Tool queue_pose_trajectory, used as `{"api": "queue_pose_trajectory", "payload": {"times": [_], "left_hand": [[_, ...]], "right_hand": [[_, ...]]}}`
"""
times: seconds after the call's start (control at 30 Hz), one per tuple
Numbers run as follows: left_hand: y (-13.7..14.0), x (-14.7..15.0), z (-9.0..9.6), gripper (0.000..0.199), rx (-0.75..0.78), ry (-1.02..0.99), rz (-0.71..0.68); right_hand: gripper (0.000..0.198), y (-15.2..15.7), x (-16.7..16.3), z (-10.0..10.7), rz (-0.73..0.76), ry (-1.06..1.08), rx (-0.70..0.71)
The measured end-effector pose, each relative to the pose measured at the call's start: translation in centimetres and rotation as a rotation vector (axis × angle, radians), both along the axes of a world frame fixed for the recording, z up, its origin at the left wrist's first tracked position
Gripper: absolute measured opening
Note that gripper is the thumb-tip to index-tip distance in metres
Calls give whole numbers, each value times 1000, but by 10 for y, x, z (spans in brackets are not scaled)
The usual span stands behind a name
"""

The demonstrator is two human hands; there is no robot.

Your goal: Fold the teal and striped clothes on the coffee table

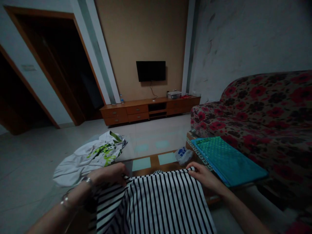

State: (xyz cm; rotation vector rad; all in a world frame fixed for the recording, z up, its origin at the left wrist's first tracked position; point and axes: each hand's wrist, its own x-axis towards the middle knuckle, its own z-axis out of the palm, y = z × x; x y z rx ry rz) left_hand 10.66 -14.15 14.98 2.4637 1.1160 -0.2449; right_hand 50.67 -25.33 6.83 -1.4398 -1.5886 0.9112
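1. My left hand (117, 174), low and just left of centre in the frame, is closed on the upper left edge of the striped cloth (168, 201); two bracelets (67, 201) circle that forearm.
2. My right hand (201, 174), lower right of centre, pinches the cloth's upper right corner between thumb and fingers.
3. The black-and-white striped cloth hangs between my hands at the bottom centre of the frame, its top edge nearly level, its left part creased and turned at a slant.
4. Just beyond it shows the tabletop (154, 161), with a crumpled plastic bag (183, 156) near my right hand.
5. Left of centre lies a white garment (85, 157) with green and black marks, near my left hand.
6. At lower right, a teal cloth (236, 164) lies flat, beside the flowered sofa (263, 100).
7. A television (151, 71) hangs at upper centre above a wooden cabinet (137, 112).
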Motion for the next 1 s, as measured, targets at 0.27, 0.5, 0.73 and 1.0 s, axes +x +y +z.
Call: {"api": "queue_pose_trajectory", "payload": {"times": [0.27, 0.5, 0.73, 1.0], "left_hand": [[133, 67, -96, 21, 175, 218, -163], [152, 128, -107, 34, 606, -30, -54], [139, 34, -133, 52, 524, -310, 749], [96, -43, -160, 51, -126, -817, 737]], "right_hand": [[15, 116, 38, -107, -208, -384, -93], [30, 154, 42, -112, -438, -775, 6], [31, 138, 13, -153, -209, -861, 387], [35, 118, -17, -173, -76, -893, 462]]}}
